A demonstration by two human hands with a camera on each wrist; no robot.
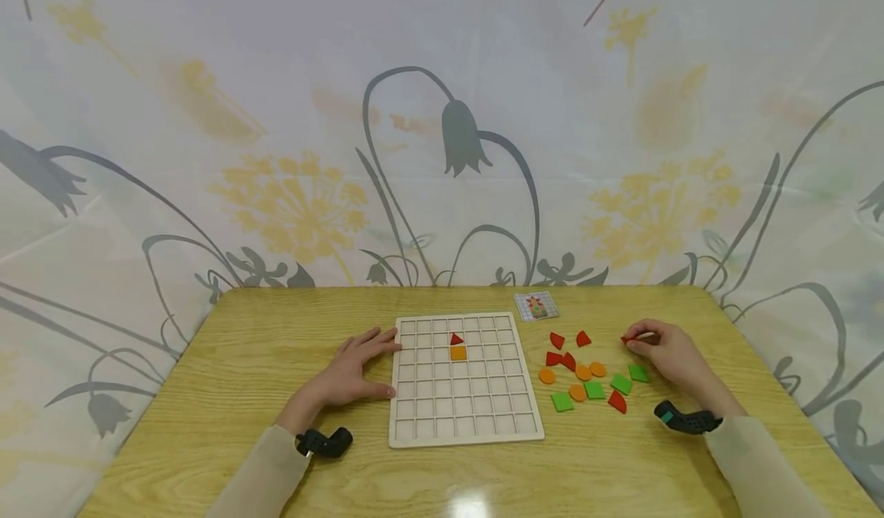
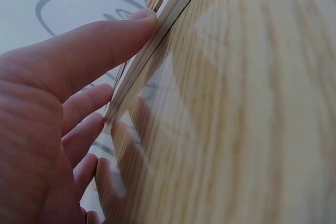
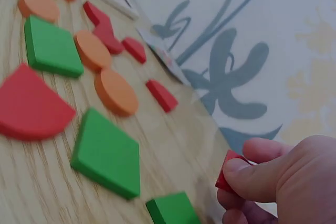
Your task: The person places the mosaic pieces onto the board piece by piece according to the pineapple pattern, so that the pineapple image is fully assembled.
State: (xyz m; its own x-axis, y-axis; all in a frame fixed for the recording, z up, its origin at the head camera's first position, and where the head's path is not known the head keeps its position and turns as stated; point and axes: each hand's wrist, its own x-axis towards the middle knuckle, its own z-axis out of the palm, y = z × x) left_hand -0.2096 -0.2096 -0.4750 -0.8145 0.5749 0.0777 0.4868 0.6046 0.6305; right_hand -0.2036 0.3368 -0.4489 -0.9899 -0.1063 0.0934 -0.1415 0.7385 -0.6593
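A pale wooden grid board [image 1: 445, 407] lies in the middle of the table. In its upper cells sit a red triangle [image 1: 456, 340] and, just below it, an orange square [image 1: 459, 354]. My left hand [image 1: 352, 368] rests at the board's left edge, fingers spread and thumb tip against the side. To the right, my right hand [image 1: 670, 353] pinches a small red piece [image 3: 227, 170] between thumb and fingers. The fingers cover part of that piece, so I cannot tell its full shape. Nearby lie red quarter-circle pieces [image 1: 618, 402], orange discs [image 1: 547, 377] and green squares [image 1: 595, 390].
A small card [image 1: 536, 306] printed with a coloured pattern on a grid lies behind the loose pieces, near the table's back edge. The wooden table [image 1: 276, 326] meets a flower-patterned cloth [image 1: 442, 219] at the back.
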